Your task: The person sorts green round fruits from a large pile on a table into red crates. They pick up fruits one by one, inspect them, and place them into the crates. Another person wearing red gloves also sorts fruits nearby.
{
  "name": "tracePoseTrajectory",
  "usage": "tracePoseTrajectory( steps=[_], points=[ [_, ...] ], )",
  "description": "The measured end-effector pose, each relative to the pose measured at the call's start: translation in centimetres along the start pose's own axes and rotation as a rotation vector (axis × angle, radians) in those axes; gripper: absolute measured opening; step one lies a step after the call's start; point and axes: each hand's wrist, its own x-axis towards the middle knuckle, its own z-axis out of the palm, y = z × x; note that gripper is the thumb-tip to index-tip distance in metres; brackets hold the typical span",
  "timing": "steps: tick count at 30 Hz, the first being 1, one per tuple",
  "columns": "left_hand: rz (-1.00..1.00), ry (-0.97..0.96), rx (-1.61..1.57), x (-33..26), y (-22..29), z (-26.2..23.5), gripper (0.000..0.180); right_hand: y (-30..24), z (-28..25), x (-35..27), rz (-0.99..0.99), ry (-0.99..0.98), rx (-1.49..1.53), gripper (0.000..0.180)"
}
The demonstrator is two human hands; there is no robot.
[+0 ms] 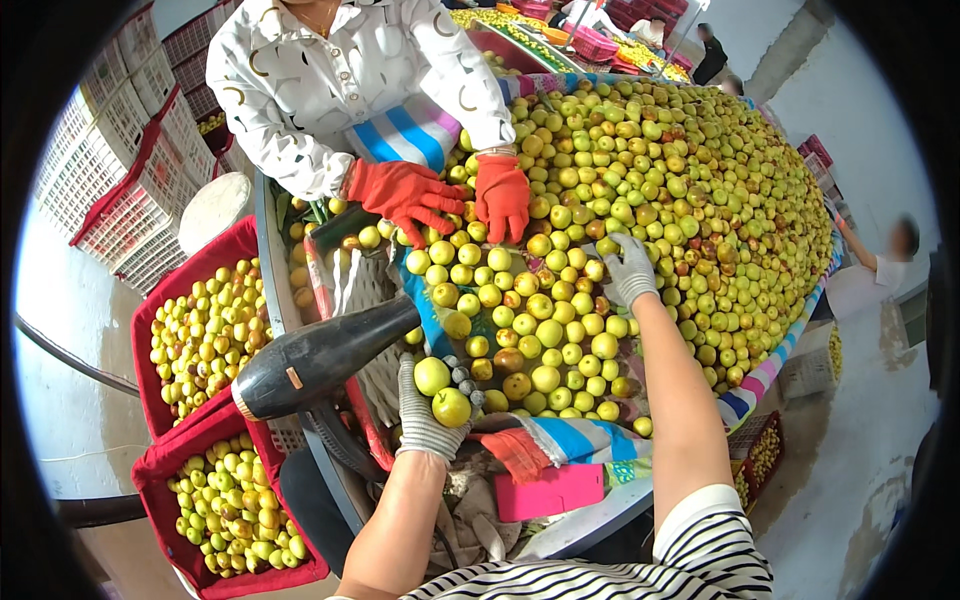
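Two green-yellow jujubes [451, 408] rest in my left hand [425, 425], which wears a grey striped glove and curls round them. My right hand [632, 272], gloved alike, lies at the lower middle of a large heap of jujubes [690, 200], its fingers stretched out and touching the fruit. Loose jujubes [545, 335] are spread between my two hands, some with brown patches. Across the heap's near side, a co-worker's hands in red gloves [450, 200] reach among the fruit.
A black tapered pipe [325, 360] juts left beside my left hand. Red-lined crates [140, 340] of jujubes stand at the left, with stacked crates [130, 150] behind. A pink box [550, 492] sits before me. Striped cloth [590, 440] edges the heap.
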Motion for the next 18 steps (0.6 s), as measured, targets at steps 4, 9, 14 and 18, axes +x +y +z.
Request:
tracePoseTrajectory(
  steps=[4,9,14,18],
  points=[
    [0.024,0.0,0.02,0.0,-0.1,-0.3,0.057,-2.2,0.8,1.2,0.192,-0.168,-0.173,0.043],
    [0.01,-0.004,0.024,-0.2,0.0,-0.1,0.058,-4.8,0.6,-1.4,0.156,-0.377,-0.304,0.04],
    [-0.037,-0.069,0.059,-0.1,-0.1,0.0,0.063,-3.7,0.4,-5.0,0.047,-0.153,0.078,0.028],
    [-0.043,-0.053,0.126,-0.3,-0.5,0.5,0.073,-6.0,0.6,-10.3,-0.274,-0.065,0.509,0.057]
  ],
)
